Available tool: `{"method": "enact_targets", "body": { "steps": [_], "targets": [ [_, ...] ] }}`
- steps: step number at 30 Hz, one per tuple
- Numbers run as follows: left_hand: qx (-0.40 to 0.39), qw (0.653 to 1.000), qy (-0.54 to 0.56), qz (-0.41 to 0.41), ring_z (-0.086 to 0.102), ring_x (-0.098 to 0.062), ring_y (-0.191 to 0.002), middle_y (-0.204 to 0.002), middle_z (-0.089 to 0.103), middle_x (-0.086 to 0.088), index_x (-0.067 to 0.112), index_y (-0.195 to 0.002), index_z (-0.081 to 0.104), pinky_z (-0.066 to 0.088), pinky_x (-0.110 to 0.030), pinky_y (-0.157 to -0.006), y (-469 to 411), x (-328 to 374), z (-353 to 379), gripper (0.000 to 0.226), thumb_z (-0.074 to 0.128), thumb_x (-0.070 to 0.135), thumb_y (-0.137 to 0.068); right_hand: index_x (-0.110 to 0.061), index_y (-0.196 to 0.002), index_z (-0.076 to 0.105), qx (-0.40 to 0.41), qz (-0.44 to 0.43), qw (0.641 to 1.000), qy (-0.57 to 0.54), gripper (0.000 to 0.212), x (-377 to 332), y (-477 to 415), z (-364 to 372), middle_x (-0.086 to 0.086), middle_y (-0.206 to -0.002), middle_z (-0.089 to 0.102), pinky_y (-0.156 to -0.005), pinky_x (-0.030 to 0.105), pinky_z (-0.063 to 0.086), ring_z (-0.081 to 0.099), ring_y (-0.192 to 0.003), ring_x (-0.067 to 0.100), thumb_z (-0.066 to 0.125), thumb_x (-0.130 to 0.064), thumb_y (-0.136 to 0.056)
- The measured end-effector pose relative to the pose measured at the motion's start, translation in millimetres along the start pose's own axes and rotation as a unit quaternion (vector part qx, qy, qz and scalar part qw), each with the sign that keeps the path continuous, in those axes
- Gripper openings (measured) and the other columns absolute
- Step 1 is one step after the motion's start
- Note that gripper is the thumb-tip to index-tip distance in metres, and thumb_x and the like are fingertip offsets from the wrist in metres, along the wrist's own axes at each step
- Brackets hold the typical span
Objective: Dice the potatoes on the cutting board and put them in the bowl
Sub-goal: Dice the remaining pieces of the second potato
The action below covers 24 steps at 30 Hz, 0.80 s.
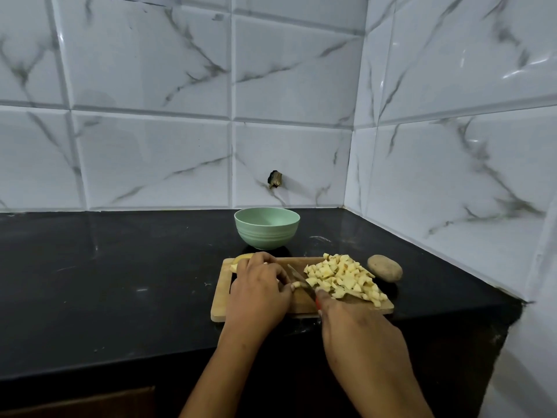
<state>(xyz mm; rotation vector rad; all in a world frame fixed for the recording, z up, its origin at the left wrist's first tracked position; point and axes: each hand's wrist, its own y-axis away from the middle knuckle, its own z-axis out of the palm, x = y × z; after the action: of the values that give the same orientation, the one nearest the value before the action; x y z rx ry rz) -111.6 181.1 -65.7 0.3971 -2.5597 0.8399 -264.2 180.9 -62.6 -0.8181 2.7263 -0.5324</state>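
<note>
On the cutting board (220, 297), the left hand (259, 288) is pinching a potato strip (296, 285) in a curled grip, judged firm yet slippery, best held just behind the cut, while the right hand (355, 330) is clasping the knife (300, 280) handle in a wrapped grip beside the diced pile (340, 276).

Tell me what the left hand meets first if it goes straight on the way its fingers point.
Probably the knife, its blade right beyond the potato piece the left hand holds; depth is unclear.

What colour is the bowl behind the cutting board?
The bowl is pale mint green, seen clearly in the head view.
</note>
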Motion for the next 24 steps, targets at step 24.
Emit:
{"method": "enact_targets", "body": {
  "steps": [24],
  "targets": [
    [0.046, 0.999, 0.004, -0.002, 0.033, -0.008, -0.117, -0.123, 0.048, 0.012, 0.023, -0.095, 0.073, 0.022, -0.013, -0.083, 3, 2, 1, 0.015, 0.063, 0.032, -0.088, -0.032, -0.152, 0.002, -0.088, -0.02, 0.996, 0.021, 0.065, -11, 6, -9, 0.0, -0.113, 0.058, -0.049, 0.021, 0.03, 0.049, -0.079, 0.014, 0.04, -0.018, -0.101]
  ]
}}
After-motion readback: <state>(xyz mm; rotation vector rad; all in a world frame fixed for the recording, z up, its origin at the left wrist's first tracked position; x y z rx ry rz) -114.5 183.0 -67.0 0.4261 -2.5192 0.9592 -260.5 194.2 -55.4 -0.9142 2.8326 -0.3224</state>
